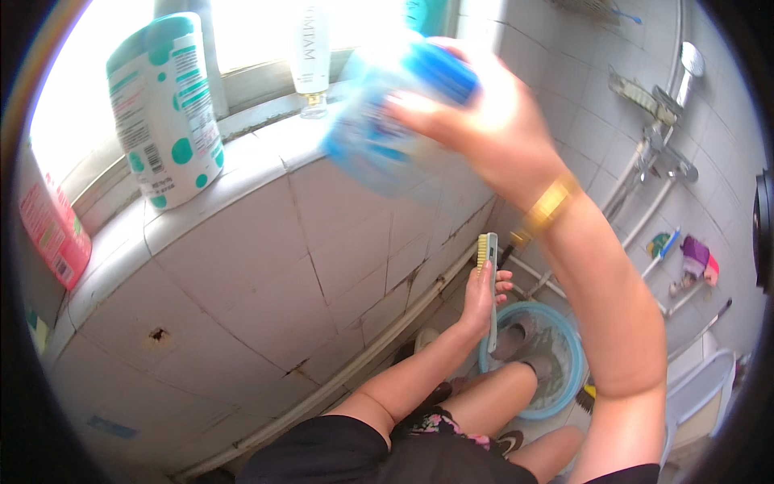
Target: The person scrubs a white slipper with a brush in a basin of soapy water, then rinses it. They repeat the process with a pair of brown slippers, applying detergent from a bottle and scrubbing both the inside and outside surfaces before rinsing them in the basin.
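Note:
My right hand (478, 115), blurred by motion, grips a translucent blue plastic bottle or jug (387, 133) with a darker blue cap or handle, held up near the tiled window ledge. Lower down, my left hand (484, 296) holds a scrubbing brush (492, 290) with yellowish bristles and a pale handle, upright beside the wall. Under and to the right of the brush stands a round light-blue plastic basin (577, 363) on the floor, with cloudy, sudsy water and dark grey shoes or fabric items (514, 342) in it.
A white bottle with green dots (166, 121), a pink bottle (57, 224) and a white tube (311, 60) stand on the ledge (254, 163). White pipes (647, 212) and a shower mixer (665, 154) line the right wall. A yellow-and-black brush (586, 398) lies by the basin, near a pale plastic chair or container (701, 393).

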Demonstrator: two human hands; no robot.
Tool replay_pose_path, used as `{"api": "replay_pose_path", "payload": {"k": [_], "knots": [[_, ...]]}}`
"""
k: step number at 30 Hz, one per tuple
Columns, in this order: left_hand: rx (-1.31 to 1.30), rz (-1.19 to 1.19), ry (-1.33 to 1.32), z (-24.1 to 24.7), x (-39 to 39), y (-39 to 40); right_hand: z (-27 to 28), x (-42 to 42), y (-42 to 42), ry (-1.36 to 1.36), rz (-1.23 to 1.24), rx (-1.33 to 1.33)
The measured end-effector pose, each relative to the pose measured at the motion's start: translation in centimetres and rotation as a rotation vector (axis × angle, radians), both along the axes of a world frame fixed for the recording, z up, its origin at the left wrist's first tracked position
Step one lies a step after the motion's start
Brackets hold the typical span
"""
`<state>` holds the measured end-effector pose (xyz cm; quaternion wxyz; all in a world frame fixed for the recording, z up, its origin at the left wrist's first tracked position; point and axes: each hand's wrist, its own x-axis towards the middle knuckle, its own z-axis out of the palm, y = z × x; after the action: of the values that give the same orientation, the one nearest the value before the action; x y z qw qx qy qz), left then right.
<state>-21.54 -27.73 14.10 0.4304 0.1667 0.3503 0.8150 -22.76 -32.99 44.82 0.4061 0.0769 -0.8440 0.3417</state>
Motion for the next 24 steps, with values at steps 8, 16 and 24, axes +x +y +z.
{"api": "replay_pose_path", "payload": {"k": [8, 16, 24], "knots": [[0.158, -0.105, 0.072, 0.9, 0.2, -5.2, 1.3, -9.7, -5.5, -0.310, -0.379, 0.455], [0.091, -0.099, -0.044, -3.6, 1.2, -1.9, -1.9, -9.6, -0.5, 0.053, -0.503, 0.610], [0.067, -0.229, -0.013, -1.1, 3.6, 4.9, -16.7, 12.9, 15.8, -0.359, -0.658, 0.272]]}}
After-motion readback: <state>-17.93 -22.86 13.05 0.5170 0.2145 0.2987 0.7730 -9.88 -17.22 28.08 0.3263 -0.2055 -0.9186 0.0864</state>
